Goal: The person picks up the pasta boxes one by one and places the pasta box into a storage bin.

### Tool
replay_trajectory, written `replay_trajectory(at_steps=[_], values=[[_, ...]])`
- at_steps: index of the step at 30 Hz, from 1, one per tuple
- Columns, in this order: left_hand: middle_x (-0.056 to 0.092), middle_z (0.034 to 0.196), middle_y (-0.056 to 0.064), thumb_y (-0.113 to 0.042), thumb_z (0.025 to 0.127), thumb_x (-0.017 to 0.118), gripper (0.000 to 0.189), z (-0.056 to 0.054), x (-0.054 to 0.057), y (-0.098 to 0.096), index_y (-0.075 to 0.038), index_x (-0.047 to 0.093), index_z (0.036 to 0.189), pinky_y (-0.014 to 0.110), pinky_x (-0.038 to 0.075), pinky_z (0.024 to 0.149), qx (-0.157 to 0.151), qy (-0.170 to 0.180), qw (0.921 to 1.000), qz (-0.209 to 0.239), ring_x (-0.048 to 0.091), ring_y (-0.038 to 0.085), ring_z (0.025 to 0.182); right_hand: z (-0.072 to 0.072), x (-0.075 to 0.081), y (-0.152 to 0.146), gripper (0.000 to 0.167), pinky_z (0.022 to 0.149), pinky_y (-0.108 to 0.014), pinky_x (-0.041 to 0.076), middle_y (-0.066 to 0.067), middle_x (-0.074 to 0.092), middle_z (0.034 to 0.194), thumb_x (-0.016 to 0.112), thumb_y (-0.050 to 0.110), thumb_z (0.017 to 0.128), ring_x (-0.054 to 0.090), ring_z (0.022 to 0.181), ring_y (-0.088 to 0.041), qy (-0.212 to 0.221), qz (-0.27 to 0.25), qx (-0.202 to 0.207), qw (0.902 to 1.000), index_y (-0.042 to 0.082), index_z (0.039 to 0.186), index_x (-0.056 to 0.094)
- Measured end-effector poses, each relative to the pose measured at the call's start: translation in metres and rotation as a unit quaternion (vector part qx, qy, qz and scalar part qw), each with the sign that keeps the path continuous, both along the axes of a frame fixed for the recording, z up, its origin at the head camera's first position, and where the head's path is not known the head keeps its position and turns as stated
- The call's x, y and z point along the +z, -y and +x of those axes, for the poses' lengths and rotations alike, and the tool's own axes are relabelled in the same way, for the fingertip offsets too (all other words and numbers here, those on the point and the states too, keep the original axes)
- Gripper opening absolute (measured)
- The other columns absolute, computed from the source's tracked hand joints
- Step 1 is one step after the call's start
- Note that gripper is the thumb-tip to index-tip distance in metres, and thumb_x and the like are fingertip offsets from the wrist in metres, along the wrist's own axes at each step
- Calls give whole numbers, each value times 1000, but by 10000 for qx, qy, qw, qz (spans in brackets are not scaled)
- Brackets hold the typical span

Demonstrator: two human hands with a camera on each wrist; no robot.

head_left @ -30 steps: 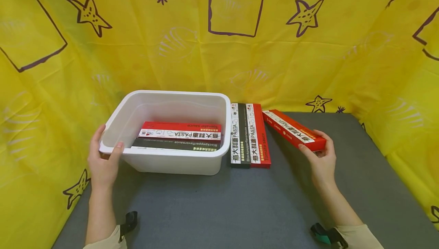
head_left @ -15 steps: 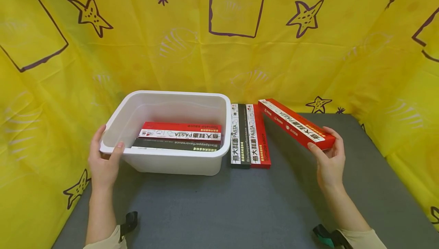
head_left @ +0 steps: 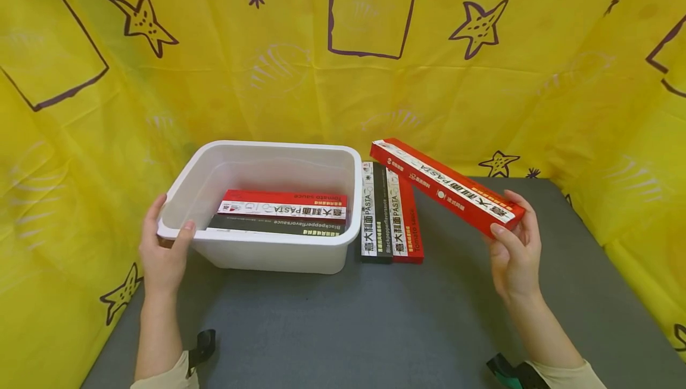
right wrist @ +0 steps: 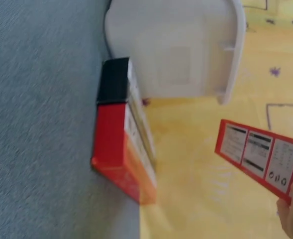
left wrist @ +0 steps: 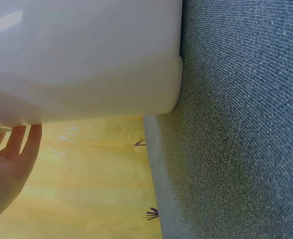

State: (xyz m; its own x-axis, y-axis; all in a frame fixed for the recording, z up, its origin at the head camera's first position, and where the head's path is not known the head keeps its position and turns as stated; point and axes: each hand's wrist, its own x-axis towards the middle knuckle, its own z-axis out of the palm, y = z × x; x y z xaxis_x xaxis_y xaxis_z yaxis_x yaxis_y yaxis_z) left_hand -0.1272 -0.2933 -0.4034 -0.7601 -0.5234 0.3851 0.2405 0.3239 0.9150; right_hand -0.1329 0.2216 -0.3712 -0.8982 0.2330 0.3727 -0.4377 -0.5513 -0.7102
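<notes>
My right hand [head_left: 517, 252] grips the near end of a red pasta box [head_left: 445, 186], holding it tilted in the air with its far end raised. In the right wrist view the box's printed underside [right wrist: 258, 154] faces the camera. My left hand [head_left: 165, 252] holds the left front corner of the white plastic bin [head_left: 278, 255], thumb over the rim and fingers outside. Inside the bin lie a red pasta box [head_left: 284, 204] and a black one [head_left: 276, 224]. To the right of the bin, a black pasta box [head_left: 381, 216] and a red one [head_left: 409, 228] lie side by side.
A grey cloth-covered table [head_left: 332, 323] carries the bin and boxes. Yellow patterned curtains [head_left: 300, 103] rise behind and along both sides. The left wrist view shows the bin's outer wall [left wrist: 96, 64] close up beside the cloth.
My right hand has lifted the red pasta box off the table, and its far end has swung up and left over the two boxes beside the bin. My left hand stays on the bin.
</notes>
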Motion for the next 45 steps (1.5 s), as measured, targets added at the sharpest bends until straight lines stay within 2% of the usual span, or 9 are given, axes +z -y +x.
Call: replay_trajectory(at_steps=[5,7,11,14,22,29,34,45], values=[[52,130,-4,-11,85,64,62,-1,0,0,-24,49,144,17,45,81,-13,22,10000,-2,50,18,105,3,6,6,49,86,-30,53,-16,42,129,42,-8,87,42,119,-29,-339,-14,403,9986,-1,136,42],[52,130,-4,-11,85,65,63,-1,0,0,-24,49,144,17,45,81,-19,13,10000,18,50,18,105,4,9,8,50,87,-30,53,-17,41,129,42,-8,88,42,119,-29,-510,18,704,9962,-2,137,40],[52,129,-4,-10,85,65,62,-1,-1,0,-23,49,144,16,44,81,-28,-31,10000,37,50,18,105,3,14,14,50,88,-31,52,-18,42,129,39,-9,88,43,119,-28,-758,273,1153,9901,-2,138,38],[53,129,-3,-10,85,65,62,-2,-2,0,-22,49,144,16,44,81,-64,-106,9999,43,50,18,104,1,16,19,51,88,-32,53,-18,43,128,37,-10,87,46,117,-28,-816,459,1298,9871,-3,137,39],[54,127,-2,-7,84,65,63,-2,-2,0,-21,50,143,16,44,80,-126,-206,9995,197,51,19,104,-4,19,30,54,87,-31,53,-15,46,126,41,-12,84,48,114,-27,-610,909,1413,9839,0,137,41],[53,128,-1,-7,84,65,63,0,-2,1,-22,50,143,16,44,79,-113,-153,9995,258,50,19,104,-11,23,41,57,88,-32,53,-15,43,130,44,-9,83,45,118,-28,-349,1471,1644,9747,4,139,40],[52,129,-1,-7,84,65,63,0,-2,1,-21,50,143,16,44,80,-127,-172,9996,203,50,19,104,-16,25,48,58,91,-33,52,-18,40,133,47,-7,86,44,119,-29,-339,1628,1886,9679,3,142,38],[53,129,0,-6,84,66,63,0,-1,0,-20,50,143,15,44,81,-164,-256,9992,271,50,20,105,-30,23,57,58,89,-33,52,-12,46,130,48,-4,87,48,116,-26,15,1793,2191,9591,6,143,38]])
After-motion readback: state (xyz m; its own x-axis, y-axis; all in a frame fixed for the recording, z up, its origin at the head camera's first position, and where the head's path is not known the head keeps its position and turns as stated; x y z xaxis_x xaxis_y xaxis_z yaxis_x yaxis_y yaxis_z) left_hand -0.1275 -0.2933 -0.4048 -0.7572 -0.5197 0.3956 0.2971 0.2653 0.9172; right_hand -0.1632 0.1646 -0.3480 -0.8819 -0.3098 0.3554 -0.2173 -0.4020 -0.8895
